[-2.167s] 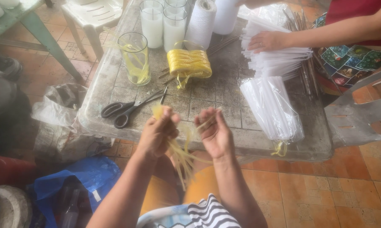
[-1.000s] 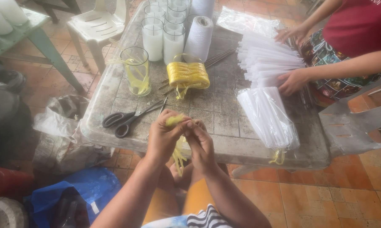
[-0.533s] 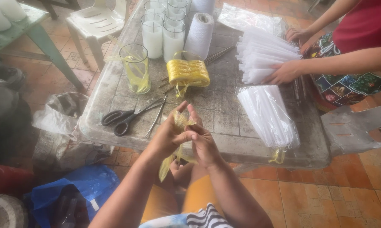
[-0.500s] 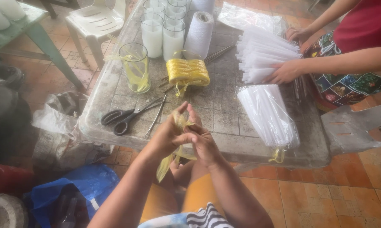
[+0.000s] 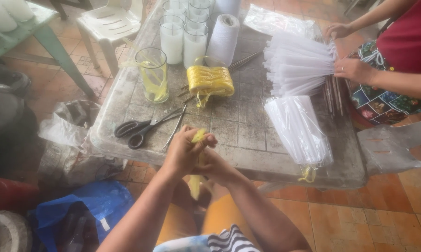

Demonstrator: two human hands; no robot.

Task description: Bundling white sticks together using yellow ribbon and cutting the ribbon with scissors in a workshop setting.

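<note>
Yellow ribbon strips (image 5: 197, 140) are bunched between both hands at the near edge of the grey table (image 5: 248, 135), their ends hanging below. The left hand (image 5: 185, 151) is clenched around the strips; the right hand (image 5: 215, 165) pinches them underneath. An empty-looking drinking glass (image 5: 152, 74) holds more yellow ribbon; four glasses (image 5: 182, 35) behind hold white wax.

Two bare forearms reach forward from the bottom edge, with no sleeves, watch or bracelets visible. The left hand (image 5: 185, 151) and right hand (image 5: 216, 167) wear no gloves, and no rings can be made out. Below them show a black-and-white striped garment (image 5: 229, 241) and mustard-yellow fabric over the lap (image 5: 217, 214).
</note>
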